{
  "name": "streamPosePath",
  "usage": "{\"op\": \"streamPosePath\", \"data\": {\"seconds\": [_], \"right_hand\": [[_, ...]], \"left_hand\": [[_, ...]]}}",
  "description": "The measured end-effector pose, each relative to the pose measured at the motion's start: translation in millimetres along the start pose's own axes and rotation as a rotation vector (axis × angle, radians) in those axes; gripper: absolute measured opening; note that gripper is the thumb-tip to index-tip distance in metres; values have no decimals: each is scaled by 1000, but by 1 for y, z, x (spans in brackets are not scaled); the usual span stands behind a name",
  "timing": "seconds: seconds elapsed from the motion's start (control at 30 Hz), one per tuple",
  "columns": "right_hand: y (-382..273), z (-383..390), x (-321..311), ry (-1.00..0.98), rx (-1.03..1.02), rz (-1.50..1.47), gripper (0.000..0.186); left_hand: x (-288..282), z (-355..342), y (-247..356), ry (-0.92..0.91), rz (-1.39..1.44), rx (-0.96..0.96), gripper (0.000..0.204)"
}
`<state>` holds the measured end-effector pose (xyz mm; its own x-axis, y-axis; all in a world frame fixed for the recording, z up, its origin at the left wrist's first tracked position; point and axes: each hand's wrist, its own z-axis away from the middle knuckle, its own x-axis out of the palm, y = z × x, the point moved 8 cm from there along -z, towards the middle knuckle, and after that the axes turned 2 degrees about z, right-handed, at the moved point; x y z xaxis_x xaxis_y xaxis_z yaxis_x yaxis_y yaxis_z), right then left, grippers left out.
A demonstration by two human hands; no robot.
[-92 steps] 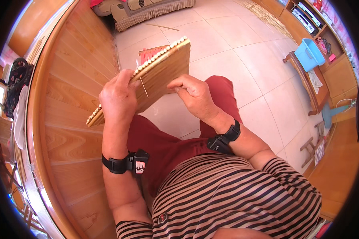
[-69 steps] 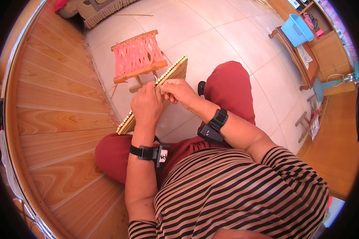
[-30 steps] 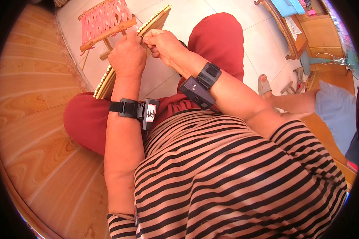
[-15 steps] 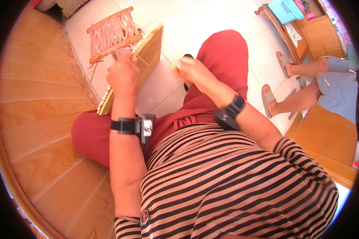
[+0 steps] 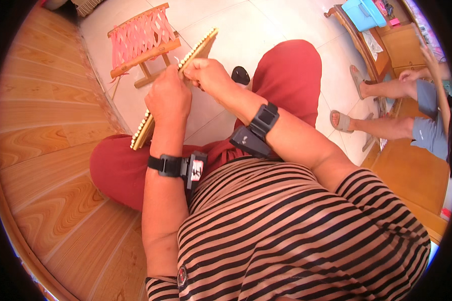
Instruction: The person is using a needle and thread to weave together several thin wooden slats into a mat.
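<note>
A flat, stiff, yellowish-tan panel (image 5: 204,48) stands on edge, slanting above my left knee, with a row of small pale round beads or knobs along its upper edge. My left hand (image 5: 170,98) is closed around the middle of that edge. Close beside it, my right hand (image 5: 207,75) is closed in a pinch at the panel's right face. What the right fingers hold, if anything, is hidden. A tiny pale wisp, perhaps thread, sticks up by the left fingertips.
A wooden folding stool (image 5: 150,55) with a woven pink strap seat stands ahead on the tiled floor. Wood panelling (image 5: 60,165) runs along my left. At right a person in blue shorts (image 5: 427,133) sits near a wooden table with a blue plastic box (image 5: 362,15).
My right hand has moved left, from apart over the floor to the panel beside my left hand. The panel and left hand have shifted slightly right. The seated person's hands have come into view.
</note>
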<state>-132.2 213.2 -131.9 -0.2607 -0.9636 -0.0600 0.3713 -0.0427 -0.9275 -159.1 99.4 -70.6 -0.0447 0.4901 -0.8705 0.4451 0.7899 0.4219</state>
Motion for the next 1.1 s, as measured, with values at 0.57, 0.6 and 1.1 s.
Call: {"op": "streamPosePath", "data": {"seconds": [0.57,0.6,1.1], "right_hand": [[23,77,-85,124,-104,162,14],[6,76,-84,183,-177,234,14],[-19,43,-46,125,-269,240,11]], "left_hand": [[-1,-24,-32,-117,-52,-280,32],[-1,-19,-25,-98,53,-259,30],[-15,-10,-1,-3,576,387,24]]}}
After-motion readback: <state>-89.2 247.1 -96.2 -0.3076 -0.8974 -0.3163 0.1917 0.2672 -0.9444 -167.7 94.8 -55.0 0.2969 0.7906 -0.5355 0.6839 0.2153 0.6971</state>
